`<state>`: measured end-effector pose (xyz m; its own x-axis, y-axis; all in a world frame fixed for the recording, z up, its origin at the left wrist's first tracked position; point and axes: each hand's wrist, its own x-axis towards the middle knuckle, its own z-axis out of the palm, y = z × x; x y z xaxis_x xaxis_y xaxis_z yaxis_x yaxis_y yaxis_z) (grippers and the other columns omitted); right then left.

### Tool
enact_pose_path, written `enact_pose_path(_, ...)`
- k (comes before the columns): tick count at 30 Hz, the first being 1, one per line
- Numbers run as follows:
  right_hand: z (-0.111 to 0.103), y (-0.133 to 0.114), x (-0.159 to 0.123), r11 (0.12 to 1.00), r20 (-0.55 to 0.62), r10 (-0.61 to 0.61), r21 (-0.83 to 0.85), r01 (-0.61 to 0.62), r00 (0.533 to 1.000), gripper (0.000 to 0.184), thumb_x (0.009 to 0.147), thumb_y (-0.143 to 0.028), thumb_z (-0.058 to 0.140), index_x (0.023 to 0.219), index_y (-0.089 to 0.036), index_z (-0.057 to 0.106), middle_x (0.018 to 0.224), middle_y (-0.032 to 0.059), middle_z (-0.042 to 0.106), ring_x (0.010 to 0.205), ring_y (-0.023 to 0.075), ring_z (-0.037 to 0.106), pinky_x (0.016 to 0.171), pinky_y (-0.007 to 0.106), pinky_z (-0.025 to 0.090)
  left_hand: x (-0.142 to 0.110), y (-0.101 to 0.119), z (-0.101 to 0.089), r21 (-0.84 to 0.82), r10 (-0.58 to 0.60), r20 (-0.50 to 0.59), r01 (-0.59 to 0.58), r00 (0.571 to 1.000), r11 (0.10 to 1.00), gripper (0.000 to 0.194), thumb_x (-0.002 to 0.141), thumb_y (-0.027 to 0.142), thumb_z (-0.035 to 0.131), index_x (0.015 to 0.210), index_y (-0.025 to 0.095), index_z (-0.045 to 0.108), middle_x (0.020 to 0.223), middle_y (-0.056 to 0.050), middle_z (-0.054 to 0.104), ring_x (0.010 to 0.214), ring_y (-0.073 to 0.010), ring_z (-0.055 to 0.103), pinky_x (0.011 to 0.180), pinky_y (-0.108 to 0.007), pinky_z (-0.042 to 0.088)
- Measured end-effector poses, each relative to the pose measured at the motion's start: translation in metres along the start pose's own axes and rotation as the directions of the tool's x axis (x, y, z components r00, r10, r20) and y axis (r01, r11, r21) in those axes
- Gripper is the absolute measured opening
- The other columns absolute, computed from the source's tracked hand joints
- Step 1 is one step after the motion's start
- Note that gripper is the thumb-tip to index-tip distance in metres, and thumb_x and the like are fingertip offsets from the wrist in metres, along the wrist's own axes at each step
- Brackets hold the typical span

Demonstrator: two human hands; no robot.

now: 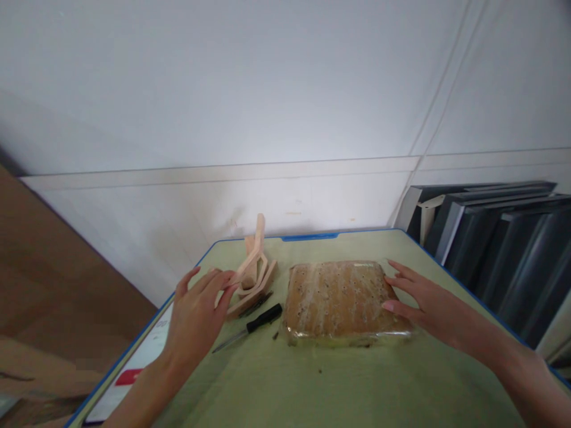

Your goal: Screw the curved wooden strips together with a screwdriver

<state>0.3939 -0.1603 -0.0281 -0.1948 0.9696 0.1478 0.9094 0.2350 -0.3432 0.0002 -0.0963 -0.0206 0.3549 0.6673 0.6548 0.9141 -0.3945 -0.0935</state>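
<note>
A flat brown block wrapped in clear plastic [341,300] lies in the middle of a pale green table [312,386]. My right hand [417,300] rests at the block's right edge, fingers stretched out and touching the wrap. My left hand [196,312] is open, its fingertips at a stack of curved wooden pieces [254,276] to the left of the block. One wooden piece stands up out of the stack. A screwdriver with a black handle [250,330] lies on the table between the stack and the block.
The table has a blue rim [307,236] and stands against a white wall. Dark grey panels [499,238] lean at the right. A white sheet with a red mark [134,371] lies at the table's left edge. Brown board sits at the left.
</note>
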Motion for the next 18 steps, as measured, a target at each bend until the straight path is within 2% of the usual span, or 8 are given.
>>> enact_pose_path(2, -0.001, 0.001, -0.001, 0.999, -0.004, 0.006, -0.052, -0.006, 1.000, 0.044, 0.078, -0.055, 0.041, 0.109, -0.029, 0.057, 0.142, 0.0042, 0.020, 0.124, 0.0270, 0.030, 0.101, 0.045, 0.027, -0.001, 0.004, -0.001, -0.009, 0.054, -0.040, -0.055, 0.998, 0.998, 0.019, 0.085, 0.030, 0.041, 0.093, 0.018, 0.054, 0.091, -0.005, 0.065, 0.093, -0.0192, 0.058, 0.101, -0.042, 0.024)
enact_pose_path(5, -0.004, -0.002, -0.001, 0.995, -0.022, 0.018, -0.093, -0.020, 1.000, 0.040, 0.080, -0.055, 0.037, 0.096, -0.030, 0.064, 0.141, 0.0032, 0.022, 0.122, 0.0269, 0.034, 0.100, 0.046, 0.028, -0.003, 0.012, -0.001, -0.020, 0.125, -0.066, -0.126, 0.990, 0.992, 0.016, 0.084, 0.025, 0.044, 0.094, 0.018, 0.054, 0.090, -0.005, 0.064, 0.091, -0.0194, 0.058, 0.101, -0.045, 0.022)
enact_pose_path(13, -0.004, -0.014, -0.001, 0.976, -0.127, -0.062, -0.216, 0.033, 0.990, 0.037, 0.082, -0.050, 0.036, 0.085, -0.022, 0.061, 0.123, 0.0055, 0.049, 0.111, 0.0241, 0.047, 0.093, 0.043, 0.039, -0.007, 0.033, -0.005, -0.060, 0.267, -0.096, -0.274, 0.959, 0.960, 0.016, 0.081, 0.021, 0.051, 0.097, 0.018, 0.053, 0.081, -0.004, 0.063, 0.078, -0.0167, 0.058, 0.100, -0.048, 0.024)
enact_pose_path(18, -0.003, -0.017, 0.001, 0.959, -0.209, -0.084, -0.283, 0.022, 0.974, 0.031, 0.083, -0.044, 0.040, 0.089, -0.021, 0.059, 0.116, 0.0064, 0.055, 0.104, 0.0233, 0.052, 0.088, 0.041, 0.044, -0.009, 0.047, -0.014, -0.091, 0.331, -0.096, -0.339, 0.939, 0.936, 0.020, 0.082, 0.020, 0.050, 0.101, 0.017, 0.053, 0.076, -0.002, 0.061, 0.076, -0.0150, 0.057, 0.097, -0.046, 0.027)
